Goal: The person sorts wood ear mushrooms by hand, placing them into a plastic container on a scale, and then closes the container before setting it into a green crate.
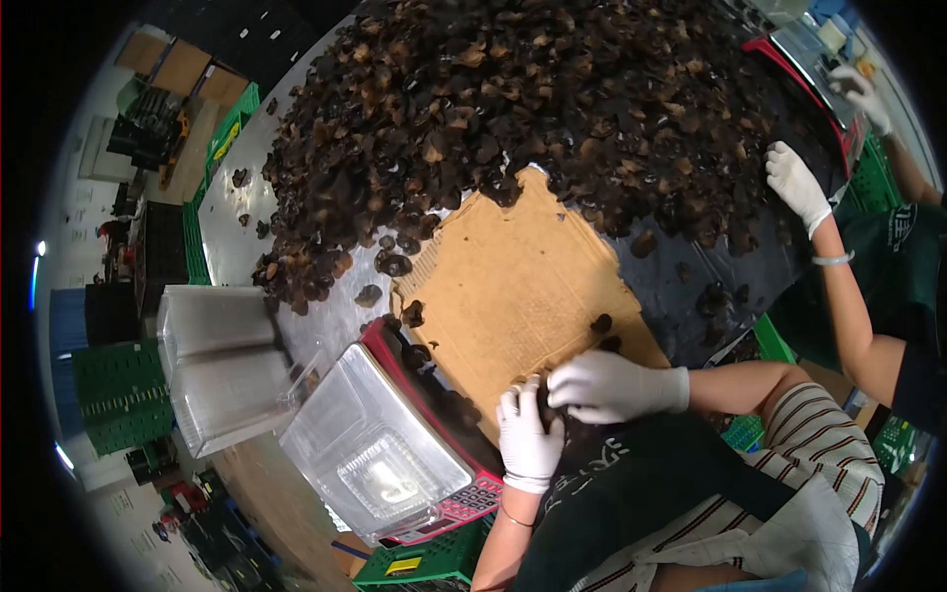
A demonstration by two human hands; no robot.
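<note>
My left hand point(529, 435), in a white glove, is closed with its fingertips against dark wood ear mushrooms point(542, 397) near my apron. My right hand point(614, 386), also gloved, is beside it, fingers curled over the same dark pieces. The fingers partly hide what they grip. Beneath and beyond both hands lies a worn cardboard sheet point(513, 274), with a few loose pieces on it. A large heap of wood ear mushrooms point(493, 109) covers the table past the cardboard.
Left of my hands stands a red scale point(464, 498) with a clear plastic container point(387, 476) on its metal plate. Stacked clear containers point(222, 375) sit farther left. At right, a co-worker's gloved hand point(797, 185) is by the heap, near another scale point(809, 84). Green crates point(123, 395) stand around.
</note>
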